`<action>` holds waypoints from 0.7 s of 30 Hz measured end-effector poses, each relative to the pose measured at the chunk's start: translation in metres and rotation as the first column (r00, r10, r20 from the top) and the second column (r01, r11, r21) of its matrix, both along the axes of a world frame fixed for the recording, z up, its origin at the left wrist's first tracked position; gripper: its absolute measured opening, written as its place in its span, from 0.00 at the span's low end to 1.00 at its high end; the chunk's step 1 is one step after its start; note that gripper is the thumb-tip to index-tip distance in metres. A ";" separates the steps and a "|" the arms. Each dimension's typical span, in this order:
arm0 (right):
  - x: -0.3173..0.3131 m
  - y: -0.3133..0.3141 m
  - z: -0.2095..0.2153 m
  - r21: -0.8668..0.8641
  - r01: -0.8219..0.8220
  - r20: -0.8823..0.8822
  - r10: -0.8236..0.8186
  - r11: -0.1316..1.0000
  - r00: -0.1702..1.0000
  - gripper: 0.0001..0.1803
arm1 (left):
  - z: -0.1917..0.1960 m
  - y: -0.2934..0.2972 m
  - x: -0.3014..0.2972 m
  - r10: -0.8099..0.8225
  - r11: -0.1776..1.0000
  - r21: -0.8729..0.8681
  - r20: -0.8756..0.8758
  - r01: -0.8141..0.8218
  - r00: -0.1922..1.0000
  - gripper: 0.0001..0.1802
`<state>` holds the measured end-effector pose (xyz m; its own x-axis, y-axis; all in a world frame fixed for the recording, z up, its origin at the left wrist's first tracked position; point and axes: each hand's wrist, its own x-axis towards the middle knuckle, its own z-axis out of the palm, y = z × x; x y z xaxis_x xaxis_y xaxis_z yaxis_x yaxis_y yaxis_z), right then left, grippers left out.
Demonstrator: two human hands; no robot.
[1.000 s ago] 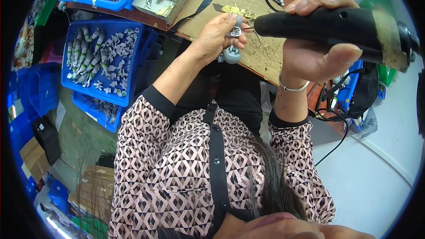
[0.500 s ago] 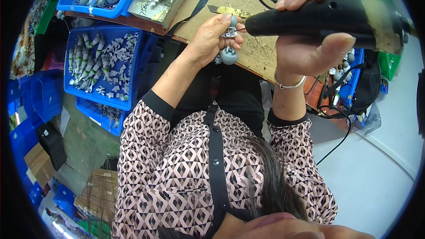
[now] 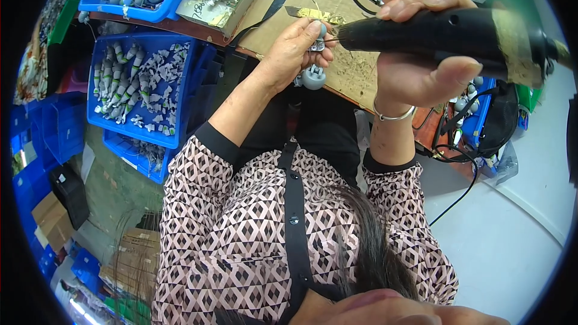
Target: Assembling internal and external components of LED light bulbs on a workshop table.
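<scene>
My left hand (image 3: 283, 54) is closed on a small grey plastic part with a rounded end (image 3: 321, 29), gripped between thumb and fingers. Below those fingers hangs a rounder grey piece with prongs (image 3: 313, 77); whether it is joined to the held part I cannot tell. In my right hand (image 3: 402, 78) lies a thick black electric screwdriver (image 3: 427, 35), pointing left with tape round its rear. Its thin bit reaches the grey part at my left fingertips; the exact contact spot is too small to make out.
Brown cardboard (image 3: 355, 75) covers the bench under the hands. To the left, a blue tray (image 3: 180, 93) holds grey-white parts, and another blue bin (image 3: 129, 12) holds grey pieces. A white box (image 3: 208, 18) stands behind. A black cable (image 3: 457, 201) hangs at the right.
Both hands have shifted very slightly to the right, with the grey part and the screwdriver still in them. The bit stays at the part.
</scene>
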<state>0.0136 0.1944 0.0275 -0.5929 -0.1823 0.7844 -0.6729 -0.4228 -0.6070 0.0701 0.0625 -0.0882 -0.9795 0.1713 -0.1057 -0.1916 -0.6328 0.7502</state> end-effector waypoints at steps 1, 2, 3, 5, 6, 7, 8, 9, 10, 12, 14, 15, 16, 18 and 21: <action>-0.001 0.002 0.001 -0.039 -0.054 -0.014 0.054 0.998 0.998 0.41 | -0.001 0.000 0.000 0.016 1.000 0.019 -0.006 -0.015 1.000 0.19; -0.001 0.004 0.001 -0.078 -0.109 -0.029 0.107 0.991 0.994 0.41 | -0.001 0.000 0.000 0.018 1.000 0.021 -0.006 -0.018 1.000 0.19; -0.001 0.006 0.002 -0.065 -0.115 -0.045 0.112 0.991 0.993 0.41 | -0.002 -0.001 -0.001 0.015 0.999 0.030 -0.007 -0.015 1.000 0.19; -0.001 0.004 0.002 -0.072 -0.122 -0.039 0.119 0.990 0.992 0.41 | -0.002 -0.001 0.000 0.012 0.999 0.041 -0.007 -0.012 1.000 0.20; 0.000 0.004 0.001 -0.081 -0.127 -0.033 0.124 0.989 0.992 0.41 | -0.002 -0.001 0.000 0.012 0.999 0.040 -0.002 -0.012 1.000 0.20; -0.001 0.004 0.001 -0.080 -0.127 -0.032 0.124 0.989 0.992 0.41 | -0.001 -0.001 0.000 0.010 0.999 0.040 0.003 -0.010 1.000 0.20; -0.002 0.004 0.000 -0.067 -0.123 -0.042 0.121 0.990 0.992 0.41 | -0.002 -0.001 0.000 0.010 0.999 0.040 0.004 -0.010 1.000 0.20; -0.002 0.005 0.000 -0.053 -0.119 -0.051 0.117 0.991 0.992 0.41 | -0.002 -0.001 -0.001 -0.001 0.999 0.041 0.000 0.001 1.000 0.20; -0.002 0.005 0.000 -0.053 -0.121 -0.050 0.119 0.991 0.992 0.41 | -0.002 -0.002 -0.001 -0.010 0.999 0.040 -0.003 0.010 1.000 0.20; -0.002 0.005 0.000 -0.055 -0.131 -0.032 0.129 0.990 0.991 0.41 | -0.001 -0.002 0.000 -0.007 0.999 0.034 0.000 0.007 1.000 0.20; -0.001 0.003 -0.002 -0.064 -0.129 -0.048 0.126 0.990 0.991 0.42 | 0.000 -0.001 0.000 -0.006 1.000 0.028 0.002 0.006 1.000 0.20; -0.001 0.002 -0.003 -0.074 -0.126 -0.063 0.121 0.989 0.991 0.42 | 0.001 -0.001 0.000 0.002 1.000 0.028 0.010 -0.002 1.000 0.20; 0.001 0.000 -0.003 -0.075 -0.128 -0.062 0.123 0.989 0.990 0.42 | 0.002 -0.001 0.000 0.011 1.000 0.026 0.019 -0.012 1.000 0.19; 0.004 -0.004 -0.003 -0.084 -0.114 -0.080 0.107 0.990 0.991 0.43 | 0.002 0.000 0.001 0.013 1.000 0.025 0.021 -0.014 1.000 0.19; 0.006 -0.006 -0.002 -0.017 -0.118 -0.102 0.116 0.993 0.988 0.45 | -0.001 -0.002 -0.001 0.005 1.000 0.027 0.017 -0.005 1.000 0.19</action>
<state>0.0194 0.1886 0.0251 -0.4865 -0.2270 0.8437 -0.6749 -0.5156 -0.5279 0.0690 0.0608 -0.0896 -0.9786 0.1692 -0.1173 -0.2005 -0.6535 0.7299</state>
